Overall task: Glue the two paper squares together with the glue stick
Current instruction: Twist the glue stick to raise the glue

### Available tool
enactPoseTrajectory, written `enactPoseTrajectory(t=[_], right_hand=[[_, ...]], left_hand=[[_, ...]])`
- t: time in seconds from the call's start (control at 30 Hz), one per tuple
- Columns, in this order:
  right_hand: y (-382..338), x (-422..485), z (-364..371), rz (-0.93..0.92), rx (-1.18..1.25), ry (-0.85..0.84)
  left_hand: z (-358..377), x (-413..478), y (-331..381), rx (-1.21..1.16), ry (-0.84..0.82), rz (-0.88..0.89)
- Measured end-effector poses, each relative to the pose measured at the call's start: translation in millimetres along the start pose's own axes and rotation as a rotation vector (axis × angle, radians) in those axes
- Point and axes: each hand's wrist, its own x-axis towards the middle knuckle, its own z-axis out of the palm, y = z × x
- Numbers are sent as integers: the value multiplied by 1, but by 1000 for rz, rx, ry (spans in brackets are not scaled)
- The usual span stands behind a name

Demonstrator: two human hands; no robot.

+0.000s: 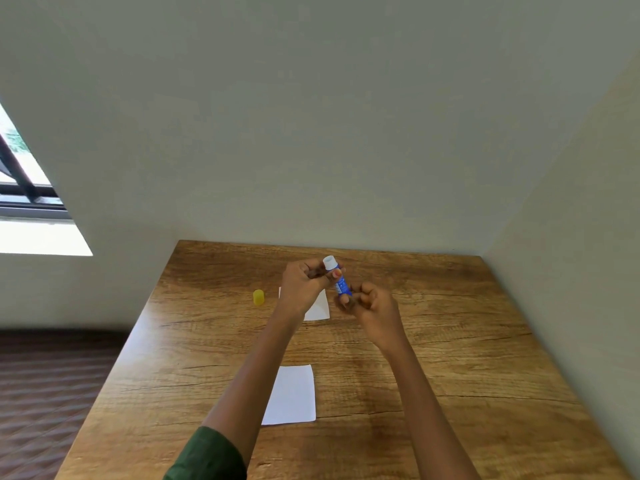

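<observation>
Both hands are raised above the table (pixel 450 341) with the glue stick (pixel 341 284) held between them. The left hand (pixel 301 287) has its fingers curled, and its thumb and fingertips pinch the upper part of the blue tube, just under the white end, which points up and away from the person. The right hand (pixel 374 306) is curled round the lower end of the tube, so that end is hidden inside its fingers. The stick is tilted, its top nearer the left hand. A yellow cap (pixel 258 297) stands on the table to the left of the left hand, apart from it. The far paper square (pixel 320 306) lies flat beneath the left hand, partly covered by that hand and its wrist. The near paper square (pixel 292 394) lies flat closer to the person, between the two forearms and well behind both hands. A green sleeve (pixel 211 455) covers the left arm near the elbow
</observation>
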Motion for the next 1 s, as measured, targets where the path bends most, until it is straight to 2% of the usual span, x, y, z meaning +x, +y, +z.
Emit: enactPoseTrajectory(t=[0.13,0.43,0.7,1.0], right_hand=[[-2,0,-3,44,41,-118],[-2,-2,4,-7,38,79],[-2,-1,1,12,24,-48],[-4,-1,5,1,-7,82]], left_hand=[[-1,1,1,5,-21,23],[0,3,5,34,-10,10],[-2,3,3,73,-6,25],[1,4,5,66,-14,6]])
